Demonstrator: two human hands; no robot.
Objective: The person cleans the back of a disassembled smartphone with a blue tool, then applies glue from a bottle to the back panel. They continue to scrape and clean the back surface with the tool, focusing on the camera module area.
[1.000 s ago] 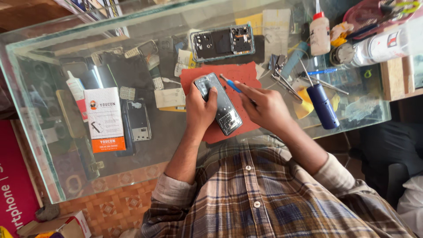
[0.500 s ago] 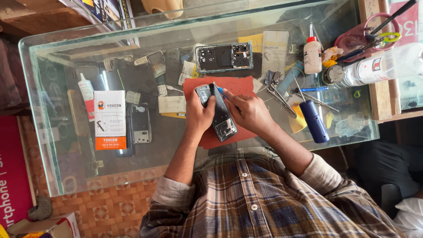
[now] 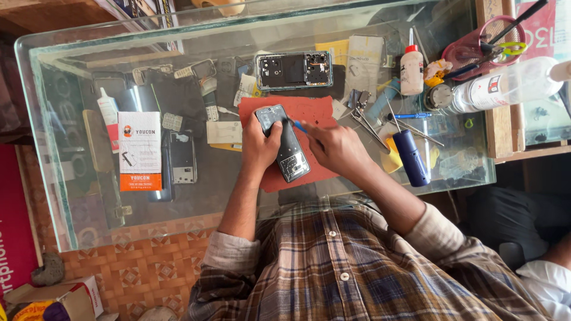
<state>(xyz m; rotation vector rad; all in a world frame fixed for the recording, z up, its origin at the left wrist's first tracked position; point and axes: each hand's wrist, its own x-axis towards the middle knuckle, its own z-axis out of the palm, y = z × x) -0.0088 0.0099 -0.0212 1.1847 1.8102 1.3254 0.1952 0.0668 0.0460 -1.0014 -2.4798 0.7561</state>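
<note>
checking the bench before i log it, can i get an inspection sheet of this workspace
surface: glass-topped table, with a red mat under the work
job's things: opened phone on the mat; thin blue tool at its upper part
clutter: second opened phone, white and orange box, glue bottle, blue cylinder, tweezers, clear bottle
grip: left hand clasps the phone; right hand holds the blue tool
cables: nothing seen
surroundings: patterned tile floor, cardboard box at the lower left
</note>
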